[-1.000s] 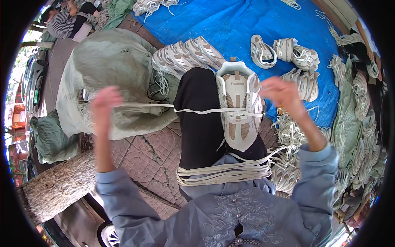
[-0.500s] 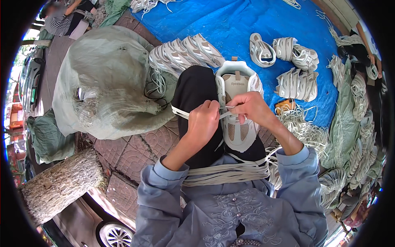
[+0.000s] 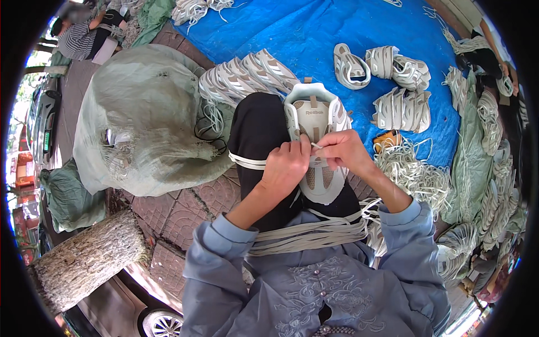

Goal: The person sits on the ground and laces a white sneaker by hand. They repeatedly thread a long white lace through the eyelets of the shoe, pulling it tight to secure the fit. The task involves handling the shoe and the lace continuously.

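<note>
A white and beige sneaker upper point(image 3: 325, 185) lies over my right thigh, its tongue and opening facing away from me. My left hand point(image 3: 285, 167) is closed at its left eyelet edge, on a pale shoelace point(image 3: 248, 163) that crosses my left thigh. The fingertips of my right hand point(image 3: 343, 150) pinch a short white piece of shoelace over the middle of the upper, close to the left fingers. Both hands cover the eyelets between them. A bundle of loose shoelaces point(image 3: 306, 238) lies across my lap.
More uppers point(image 3: 247, 78) stand in a row beyond my left knee, others point(image 3: 401, 109) on the blue tarp point(image 3: 269, 31). A tangled lace pile point(image 3: 418, 177) lies at right. Left are a large grey-green sack point(image 3: 140, 123) and a tree trunk point(image 3: 87, 253). Other people sit at the far edges.
The hands have come closer together over the upper, the left shifting slightly right. The lace stretched between them has shortened, and the upper has shifted a little left in view.
</note>
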A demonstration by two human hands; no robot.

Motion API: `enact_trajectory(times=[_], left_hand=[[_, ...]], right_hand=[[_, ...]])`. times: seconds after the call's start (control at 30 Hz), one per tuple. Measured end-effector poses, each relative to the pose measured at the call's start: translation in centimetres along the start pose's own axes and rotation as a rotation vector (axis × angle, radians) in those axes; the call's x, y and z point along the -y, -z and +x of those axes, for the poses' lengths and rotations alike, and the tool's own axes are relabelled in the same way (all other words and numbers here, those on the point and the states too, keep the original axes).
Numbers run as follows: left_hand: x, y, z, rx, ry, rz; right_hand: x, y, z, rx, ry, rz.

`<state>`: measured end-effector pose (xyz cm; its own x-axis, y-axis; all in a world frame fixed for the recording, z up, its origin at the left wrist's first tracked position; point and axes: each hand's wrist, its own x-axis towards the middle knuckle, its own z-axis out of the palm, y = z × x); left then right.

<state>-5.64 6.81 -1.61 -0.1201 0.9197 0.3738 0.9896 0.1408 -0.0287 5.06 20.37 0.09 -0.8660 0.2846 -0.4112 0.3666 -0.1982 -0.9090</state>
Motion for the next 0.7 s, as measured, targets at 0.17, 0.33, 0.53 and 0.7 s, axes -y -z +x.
enact_trajectory(times=[0.17,0.33,0.53,0.7], left_hand=[[0.3,1.2,1.7,0.347,-0.09,0.095],[3.3,1.4,4.5,0.684,0.187,-0.46],[2.6,1.4,4.7,0.614,0.095,-0.273],[1.7,2.0,4.5,0.158,-0.207,-0.211]], right_hand=[[-1.5,2.2,-0.6,-0.182,0.111,0.0],[-3.1,3.3,-0.7,-0.284,0.43,-0.362],[-3.2,3.2,-0.5,-0.273,0.732,-0.907],[-2.4,2.8,-0.2,-0.347,0.737,-1.088]])
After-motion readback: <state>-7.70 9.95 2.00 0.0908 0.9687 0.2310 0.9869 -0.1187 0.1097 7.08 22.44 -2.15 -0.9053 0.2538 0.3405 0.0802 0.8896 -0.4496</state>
